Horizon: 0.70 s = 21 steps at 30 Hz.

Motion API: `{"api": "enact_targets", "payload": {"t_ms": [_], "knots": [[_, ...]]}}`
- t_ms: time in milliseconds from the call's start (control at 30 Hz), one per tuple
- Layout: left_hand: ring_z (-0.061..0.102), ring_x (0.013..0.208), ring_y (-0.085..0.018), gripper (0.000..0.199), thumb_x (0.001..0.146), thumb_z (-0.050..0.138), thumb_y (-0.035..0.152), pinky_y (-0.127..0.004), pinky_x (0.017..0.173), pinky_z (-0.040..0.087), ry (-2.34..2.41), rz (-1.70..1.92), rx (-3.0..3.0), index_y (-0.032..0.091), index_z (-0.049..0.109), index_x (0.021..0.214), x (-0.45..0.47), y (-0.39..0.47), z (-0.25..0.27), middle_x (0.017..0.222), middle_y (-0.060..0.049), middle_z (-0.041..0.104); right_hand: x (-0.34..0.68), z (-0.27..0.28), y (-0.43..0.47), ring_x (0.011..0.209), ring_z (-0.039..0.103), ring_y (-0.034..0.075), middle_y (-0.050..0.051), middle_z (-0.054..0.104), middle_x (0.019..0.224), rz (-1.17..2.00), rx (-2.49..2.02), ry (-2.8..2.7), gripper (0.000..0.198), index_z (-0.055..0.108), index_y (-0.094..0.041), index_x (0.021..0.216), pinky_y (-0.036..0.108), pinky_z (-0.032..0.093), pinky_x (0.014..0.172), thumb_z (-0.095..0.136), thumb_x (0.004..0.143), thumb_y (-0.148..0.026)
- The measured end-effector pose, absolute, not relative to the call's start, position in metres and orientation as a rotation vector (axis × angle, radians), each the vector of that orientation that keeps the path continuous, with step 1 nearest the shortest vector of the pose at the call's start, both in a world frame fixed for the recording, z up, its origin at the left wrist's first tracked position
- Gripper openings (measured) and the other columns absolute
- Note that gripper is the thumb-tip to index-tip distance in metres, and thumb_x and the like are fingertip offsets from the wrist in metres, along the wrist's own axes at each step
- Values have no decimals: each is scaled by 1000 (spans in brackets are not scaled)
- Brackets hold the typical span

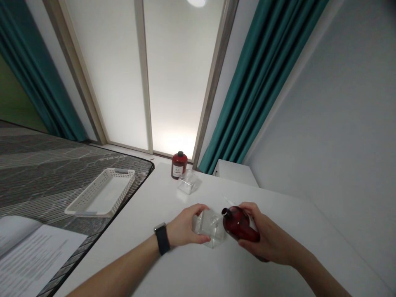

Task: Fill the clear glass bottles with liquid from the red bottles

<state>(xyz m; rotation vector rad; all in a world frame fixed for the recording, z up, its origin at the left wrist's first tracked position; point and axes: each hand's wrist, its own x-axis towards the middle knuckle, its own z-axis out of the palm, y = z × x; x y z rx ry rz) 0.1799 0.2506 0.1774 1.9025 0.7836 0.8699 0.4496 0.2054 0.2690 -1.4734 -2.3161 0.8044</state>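
My right hand (255,233) grips a dark red bottle (236,225), tilted so that its black neck points left. The neck is close to a clear plastic cup (212,227), which my left hand (192,227) holds from its left side with thumb and fingers around it. Whether the neck touches the cup's rim I cannot tell. Farther back on the white table stands a second red bottle (178,166), upright, with a black cap and a white label. Next to it a second clear plastic container (188,182) lies on the table.
A white perforated basket (108,172) rests on a grey patterned surface (77,165) to the left. An open book (58,247) lies at the lower left. Behind the white table (173,272) are a white cabinet (236,172), teal curtains (247,103) and frosted door panels (179,82).
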Motion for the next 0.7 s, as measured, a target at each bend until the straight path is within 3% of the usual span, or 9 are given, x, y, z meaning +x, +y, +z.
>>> {"api": "enact_targets", "payload": {"t_ms": [133, 433, 700], "knots": [[63, 102, -27, 63, 66, 83, 33, -43, 96, 49, 791, 940, 1821, 16, 55, 120, 176, 256, 187, 113, -10, 67, 457, 256, 207, 113, 58, 29, 13, 55, 125, 772, -1359, -2118, 63, 25, -26, 127, 45, 47, 94, 65, 78, -29], [64, 112, -28, 60, 69, 84, 29, -49, 104, 45, 677, 1139, 1598, 15, 56, 121, 168, 272, 245, 121, -14, 67, 454, 228, 191, 96, 64, 27, 10, 59, 118, 799, -1316, -1856, 63, 20, -28, 125, 44, 49, 87, 62, 80, -42], [64, 112, -27, 54, 71, 82, 25, -51, 104, 46, 693, 1196, 1675, 14, 57, 118, 155, 297, 293, 120, -13, 68, 450, 205, 193, 116, 57, 30, 13, 54, 127, 826, -1327, -1756, 63, 22, -27, 125, 51, 40, 102, 62, 77, -36]]}}
